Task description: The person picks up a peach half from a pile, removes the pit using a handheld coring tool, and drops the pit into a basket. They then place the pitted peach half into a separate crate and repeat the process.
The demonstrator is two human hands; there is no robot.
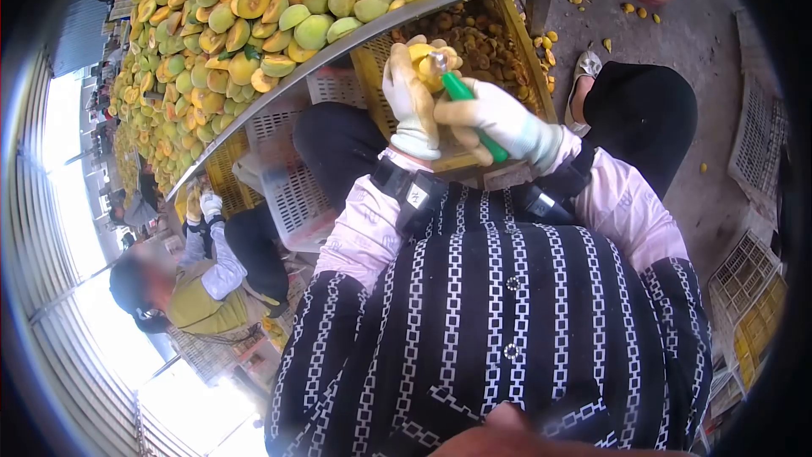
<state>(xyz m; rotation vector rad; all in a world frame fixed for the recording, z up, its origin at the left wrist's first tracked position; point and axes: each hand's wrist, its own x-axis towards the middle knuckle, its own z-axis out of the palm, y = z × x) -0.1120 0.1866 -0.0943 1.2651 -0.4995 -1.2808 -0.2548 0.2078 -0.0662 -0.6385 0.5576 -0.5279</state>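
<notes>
Patterned shirt (499,313): black, white chain-link stripes, at least 2 round buttons down the front; no brand legible. Heap of cut yellow-green fruit (228,25) fills a surface with a metal rim (372,24). A co-worker (199,288) in a dark cap sits low at the left edge, gloved hands near that rim. 2 pink sleeve covers (359,233) carry a faint printed pattern, unreadable. Yellow crate (526,42) holding brownish fruit pieces lies under the hands; a pale slotted crate (292,195) is just beside the left leg.

2 black wrist units, 1 per wrist. Left unit (413,193): white label with a dark mark, too small to read surely. Right unit (554,203): pale label, illegible.

Left hand (408,97), gloved, raised beyond the chest, fingers curled up around a yellow fruit (425,68). Right hand (499,118), gloved, closed in a fist on a green-handled tool (458,87), handle slanting down to the right, its metal tip at the fruit.
</notes>
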